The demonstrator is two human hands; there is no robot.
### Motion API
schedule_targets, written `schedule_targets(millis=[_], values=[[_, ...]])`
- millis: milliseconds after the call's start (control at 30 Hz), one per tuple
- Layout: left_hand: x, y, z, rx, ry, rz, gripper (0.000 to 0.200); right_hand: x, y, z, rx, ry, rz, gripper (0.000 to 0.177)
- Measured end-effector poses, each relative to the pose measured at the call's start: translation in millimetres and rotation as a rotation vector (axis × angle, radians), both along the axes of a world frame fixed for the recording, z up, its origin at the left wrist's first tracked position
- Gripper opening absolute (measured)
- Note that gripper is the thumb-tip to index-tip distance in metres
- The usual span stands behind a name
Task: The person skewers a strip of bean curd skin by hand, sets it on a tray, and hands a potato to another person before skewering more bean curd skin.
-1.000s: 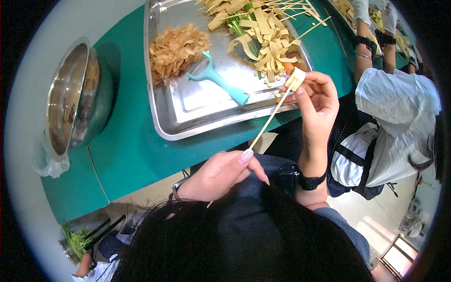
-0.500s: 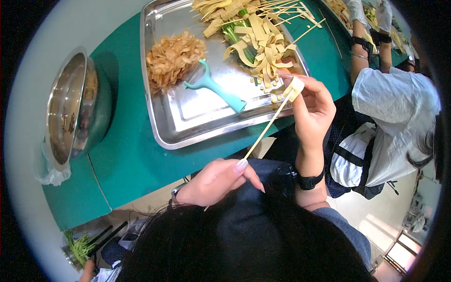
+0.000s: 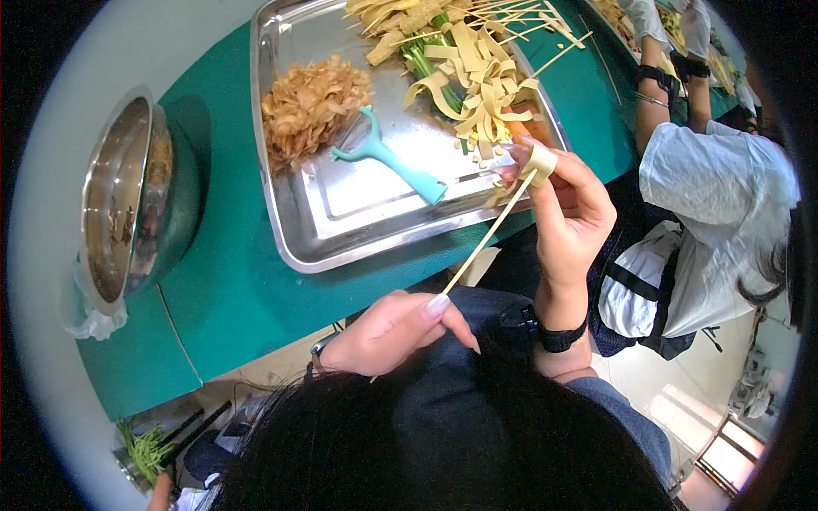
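Note:
My left hand (image 3: 392, 332) is closed around the lower part of a thin bamboo skewer (image 3: 481, 245), which slants up to the right. At the skewer's upper tip, my right hand (image 3: 573, 209) pinches a folded, pale-yellow strip of tofu skin (image 3: 539, 163) between thumb and fingers. Just beyond my right fingers, more tofu skin strips (image 3: 477, 81) lie heaped in a metal tray (image 3: 319, 258). Small yellow bits are scattered beside that heap, and a piece of orange food (image 3: 518, 128) shows behind my fingertips.
A turquoise peeler (image 3: 396, 162) rests in the tray beside brown shavings (image 3: 311, 111). Green stalks and several skewers (image 3: 520, 21) lie at the tray's far end. A metal bowl (image 3: 128, 204) stands on the green table (image 3: 226, 315) at left. At right is a person in a white shirt (image 3: 720, 196).
My right hand has shifted slightly right and turned the tofu skin strip, so its folded loop now shows at the skewer tip. My left hand keeps nearly the same place.

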State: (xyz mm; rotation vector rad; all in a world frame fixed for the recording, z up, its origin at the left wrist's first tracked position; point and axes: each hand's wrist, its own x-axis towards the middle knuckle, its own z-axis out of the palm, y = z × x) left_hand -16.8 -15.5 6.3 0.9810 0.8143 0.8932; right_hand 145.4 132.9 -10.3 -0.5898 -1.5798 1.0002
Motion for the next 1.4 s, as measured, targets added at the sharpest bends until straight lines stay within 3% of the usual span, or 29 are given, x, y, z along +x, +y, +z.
schedule_targets(millis=[233, 333, 433, 533, 733, 933, 1033, 1133, 1400], values=[[0.5, 0.7, 3.6, 0.002, 0.004, 0.017, 0.048, -4.0, -6.8, 9.3, -0.215, 0.152, 0.155, 0.024], [0.6, 0.5, 4.0, -0.002, 0.002, 0.019, 0.048, -4.3, -2.1, 11.4, -0.026, 0.043, 0.125, 0.028], [2.3, 0.0, -0.6, 0.009, 0.0, 0.027, 0.048, -6.6, 0.7, 7.2, -0.027, 0.134, 0.143, 0.033], [3.0, 0.3, -0.4, 0.031, 0.014, 0.029, 0.048, -4.2, -2.6, 14.6, -0.221, 0.23, 0.222, 0.035], [2.8, -0.4, 7.2, 0.018, 0.023, 0.008, 0.049, -6.7, 4.2, -2.9, -0.199, 0.03, 0.144, 0.029], [2.0, -2.9, 1.6, 0.041, 0.023, 0.012, 0.049, -0.4, 3.3, -1.1, -0.285, 0.162, 0.033, 0.02], [1.3, -2.2, 1.9, 0.058, 0.02, -0.001, 0.049, 5.8, 1.3, -0.5, -0.319, 0.094, -0.008, 0.019], [2.3, -2.6, 0.1, 0.048, 0.004, -0.004, 0.049, 5.3, 3.0, -1.2, -0.157, 0.098, -0.009, 0.02], [3.1, -2.0, 2.3, -0.016, -0.015, -0.001, 0.05, 3.0, -1.2, 17.4, -0.133, 0.124, 0.053, 0.024]])
